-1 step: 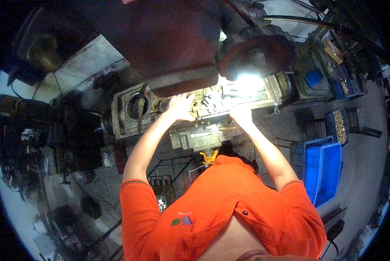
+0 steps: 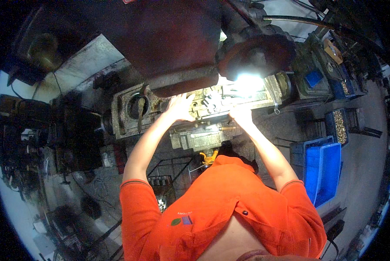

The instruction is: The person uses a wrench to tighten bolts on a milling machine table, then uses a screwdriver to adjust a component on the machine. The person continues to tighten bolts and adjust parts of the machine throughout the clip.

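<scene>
Both hands unmoved: left hand [image 2: 180,107], right hand [image 2: 242,114] (glare-washed) crowd machine table [image 2: 129,126].

I wear a bright orange short-sleeved shirt [image 2: 229,204], and each of its sleeves ends in a thin darker band just above my elbow. It has a collar and a button placket with one small dark button, and left of that button sits a small chest emblem [image 2: 181,219] in green and blue with tiny lettering. Below the sleeve bands my forearms are bare, with no gloves on my left hand [image 2: 180,108] or right hand [image 2: 242,116].
</scene>
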`<state>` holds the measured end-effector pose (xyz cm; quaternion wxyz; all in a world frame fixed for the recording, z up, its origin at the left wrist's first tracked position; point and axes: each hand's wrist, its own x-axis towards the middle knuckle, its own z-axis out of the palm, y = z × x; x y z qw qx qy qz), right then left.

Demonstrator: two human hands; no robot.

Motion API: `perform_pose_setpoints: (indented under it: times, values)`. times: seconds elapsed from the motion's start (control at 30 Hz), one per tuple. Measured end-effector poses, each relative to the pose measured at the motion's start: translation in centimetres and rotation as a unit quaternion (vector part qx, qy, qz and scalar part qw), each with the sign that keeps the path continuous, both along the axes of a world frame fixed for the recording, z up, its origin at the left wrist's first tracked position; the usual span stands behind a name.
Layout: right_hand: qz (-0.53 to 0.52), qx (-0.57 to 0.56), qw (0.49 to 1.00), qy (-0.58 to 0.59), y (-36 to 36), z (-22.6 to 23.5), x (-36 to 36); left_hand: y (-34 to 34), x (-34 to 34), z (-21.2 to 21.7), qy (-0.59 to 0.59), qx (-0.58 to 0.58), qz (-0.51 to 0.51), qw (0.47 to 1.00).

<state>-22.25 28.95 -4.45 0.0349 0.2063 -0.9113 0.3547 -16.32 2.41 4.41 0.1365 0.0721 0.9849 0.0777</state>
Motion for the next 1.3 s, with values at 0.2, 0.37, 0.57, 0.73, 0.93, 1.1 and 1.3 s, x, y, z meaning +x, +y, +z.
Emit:
perform_pose_setpoints:
  times: [0.2, 0.37, 0.57, 0.73, 0.93, 1.1, 1.3]
  values:
    - [0.083, 0.134, 0.982, 0.105, 0.0, 0.5, -0.3, 0.0, 0.3, 0.1, -0.008, -0.008, 0.007, 1.000]
    - [0.110, -0.008, 0.992, 0.054, 0.6, -0.4, -0.4, -0.1, 0.1, -1.0, 0.014, -0.029, 0.002, 0.999]
    - [0.011, -0.098, 0.978, -0.185, 0.3, 1.8, 0.9, -0.2, 0.3, -0.7, 0.013, -0.040, -0.004, 0.999]
    - [0.048, -0.050, 0.983, -0.171, 0.6, 2.7, 1.7, 0.0, 0.1, -0.5, 0.010, -0.043, -0.011, 0.999]
    - [0.050, -0.027, 0.985, -0.163, 0.0, 4.0, 2.7, 0.1, 0.3, -0.2, 0.008, -0.041, -0.012, 0.999]
    - [0.038, -0.037, 0.979, -0.196, 0.0, 4.1, 2.6, 0.1, 0.2, -0.4, 0.014, -0.038, -0.012, 0.999]
    - [0.038, -0.035, 0.981, -0.188, 0.3, 3.2, 2.5, 0.0, 0.3, -0.4, 0.013, -0.047, -0.011, 0.999]
